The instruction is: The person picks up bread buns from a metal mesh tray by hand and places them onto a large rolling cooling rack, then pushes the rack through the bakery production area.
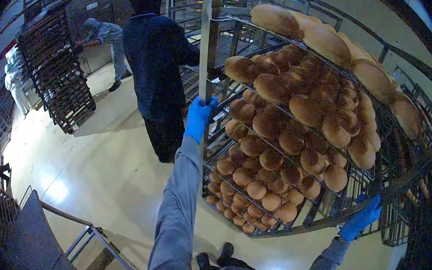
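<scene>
A tall metal bread rack (208,42) stands before me, its shelves packed with brown loaves (274,88) in several tiers. My left hand (199,118), in a blue glove, is closed round the rack's light upright at its left side. At the lower right my right hand (360,219), also in a blue glove, is closed on the rack's dark frame; part of its fingers is hidden. Longer loaves (326,43) lie on the upper shelf, their ends sticking out past the edge. Both of my arms are in grey sleeves.
A person in dark clothes (158,78) stands close by, left of the rack. Farther back, a person in grey (109,38) reaches toward another loaded rack (56,72). A metal-framed cart (88,236) stands at the lower left. More racks (412,178) line the right side.
</scene>
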`<action>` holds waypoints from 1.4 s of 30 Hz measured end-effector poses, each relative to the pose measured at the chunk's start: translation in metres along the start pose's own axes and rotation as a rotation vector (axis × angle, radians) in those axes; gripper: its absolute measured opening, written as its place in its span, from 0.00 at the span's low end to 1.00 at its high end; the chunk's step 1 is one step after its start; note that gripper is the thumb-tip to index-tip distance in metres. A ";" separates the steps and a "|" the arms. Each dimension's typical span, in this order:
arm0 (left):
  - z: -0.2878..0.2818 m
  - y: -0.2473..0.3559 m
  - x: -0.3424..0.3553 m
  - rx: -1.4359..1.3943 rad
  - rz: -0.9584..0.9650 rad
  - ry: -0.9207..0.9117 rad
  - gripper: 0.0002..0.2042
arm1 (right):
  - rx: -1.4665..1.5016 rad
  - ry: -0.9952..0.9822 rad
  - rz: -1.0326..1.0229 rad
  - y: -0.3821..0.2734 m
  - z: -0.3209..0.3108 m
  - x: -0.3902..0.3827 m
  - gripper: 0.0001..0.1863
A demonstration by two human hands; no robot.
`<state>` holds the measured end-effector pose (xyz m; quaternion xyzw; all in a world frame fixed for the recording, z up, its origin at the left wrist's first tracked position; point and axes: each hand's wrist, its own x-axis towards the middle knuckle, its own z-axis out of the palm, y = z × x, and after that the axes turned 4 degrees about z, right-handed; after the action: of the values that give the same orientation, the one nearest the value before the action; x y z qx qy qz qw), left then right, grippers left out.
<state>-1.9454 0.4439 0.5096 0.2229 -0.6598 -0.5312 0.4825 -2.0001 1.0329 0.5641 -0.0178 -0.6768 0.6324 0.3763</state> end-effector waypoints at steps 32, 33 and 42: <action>0.001 -0.007 -0.003 -0.045 -0.029 -0.076 0.14 | 0.144 0.039 0.048 -0.017 0.009 -0.014 0.18; 0.002 -0.008 -0.003 -0.023 -0.012 -0.067 0.14 | 0.147 0.024 0.046 -0.014 0.009 -0.013 0.18; -0.004 -0.047 0.014 -0.101 0.116 -0.015 0.13 | 0.087 -0.022 0.033 0.001 0.001 -0.008 0.22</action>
<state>-1.9581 0.4145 0.4721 0.1556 -0.6477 -0.5367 0.5180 -1.9958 1.0283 0.5599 -0.0058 -0.6522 0.6677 0.3589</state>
